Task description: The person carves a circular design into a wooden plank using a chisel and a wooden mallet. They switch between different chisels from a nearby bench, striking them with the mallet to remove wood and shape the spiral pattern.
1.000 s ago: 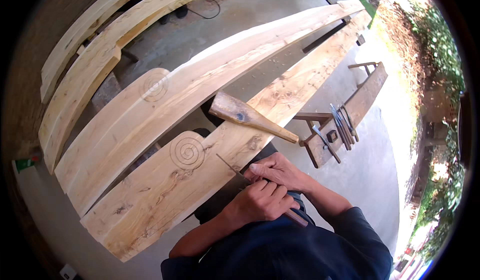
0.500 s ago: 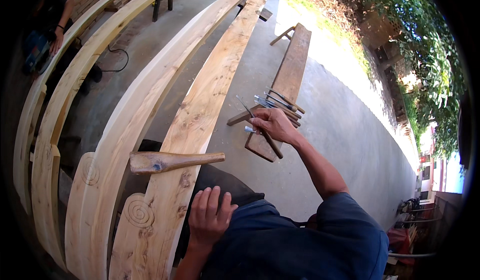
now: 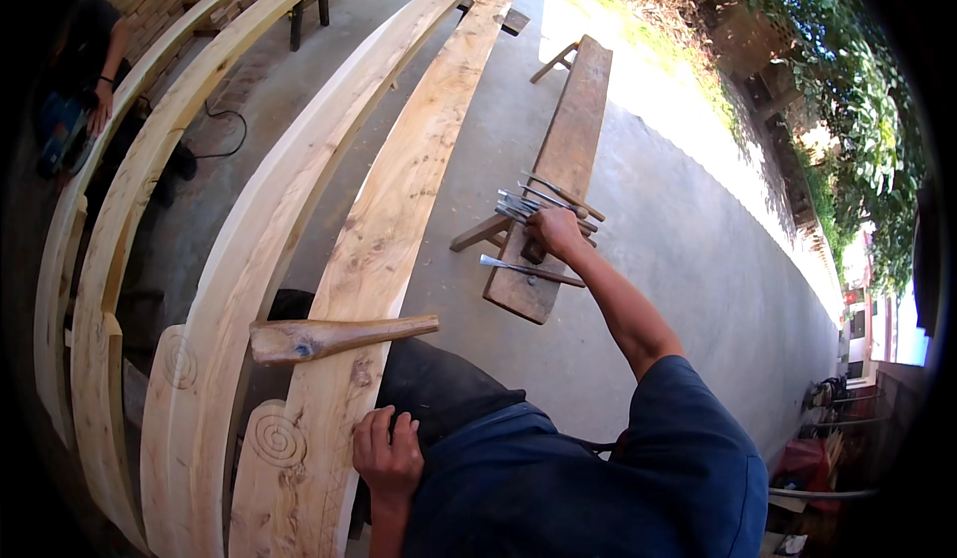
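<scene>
My right hand [image 3: 556, 231] is closed at the row of chisels [image 3: 518, 202] on a narrow wooden bench. Below its fingers shows the dark end of a chisel handle [image 3: 534, 251]; its blade is hidden. A single chisel [image 3: 533, 271] with a flared blade lies apart, nearer me. My left hand [image 3: 389, 455] holds nothing and rests at the near edge of a pale plank [image 3: 404, 184], fingers loosely bent and slightly apart. Across that plank lies a wooden mallet [image 3: 329, 339], its handle pointing right. A spiral [image 3: 277, 433] marks the plank's rounded near end.
The bench [image 3: 573, 120] stands on a concrete floor [image 3: 688, 259]. Several long curved timbers [image 3: 289, 149] run alongside the plank on the left. Beyond them a co-worker's hand [image 3: 100, 110] is on a blue power tool [image 3: 62, 130]. Leafy growth [image 3: 847, 90] hangs at the far right.
My right hand has moved from above the bench's near end with a chisel to the row of chisels. The flared-blade chisel is now fully visible. My left hand has shifted left onto the plank's edge.
</scene>
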`<state>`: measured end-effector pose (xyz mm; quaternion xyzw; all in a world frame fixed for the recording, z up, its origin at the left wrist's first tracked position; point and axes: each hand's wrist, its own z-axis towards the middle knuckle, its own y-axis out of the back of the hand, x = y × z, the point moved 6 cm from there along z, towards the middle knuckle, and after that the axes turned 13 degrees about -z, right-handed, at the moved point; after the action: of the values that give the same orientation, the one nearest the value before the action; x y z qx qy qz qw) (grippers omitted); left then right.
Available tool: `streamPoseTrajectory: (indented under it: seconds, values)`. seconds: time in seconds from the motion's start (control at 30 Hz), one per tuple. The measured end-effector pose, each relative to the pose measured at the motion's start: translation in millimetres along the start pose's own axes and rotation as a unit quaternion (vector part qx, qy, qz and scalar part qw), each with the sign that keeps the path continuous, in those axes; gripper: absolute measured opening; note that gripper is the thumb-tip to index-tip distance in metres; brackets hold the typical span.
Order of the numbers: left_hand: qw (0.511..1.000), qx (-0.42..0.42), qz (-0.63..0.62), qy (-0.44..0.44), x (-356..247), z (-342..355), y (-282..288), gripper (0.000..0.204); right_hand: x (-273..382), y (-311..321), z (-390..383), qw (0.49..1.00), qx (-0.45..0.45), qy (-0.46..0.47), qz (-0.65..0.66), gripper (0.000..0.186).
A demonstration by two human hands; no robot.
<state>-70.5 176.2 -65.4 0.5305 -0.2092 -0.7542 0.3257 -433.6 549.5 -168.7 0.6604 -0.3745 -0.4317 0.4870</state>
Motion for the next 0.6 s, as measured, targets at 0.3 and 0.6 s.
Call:
streamPoseTrajectory:
  seconds: [0.3, 0.6]
  values:
    - [1.000, -0.009, -0.009, -0.002, -3, 12, -2, 0.015, -12, -2, -11, 0.998, -0.052, 0.011, 0.035, 0.015]
    - [1.000, -0.011, -0.017, 0.003, -2, 7, 0, 0.013, -42, 8, 5, 0.984, -0.134, -0.052, -0.107, 0.016]
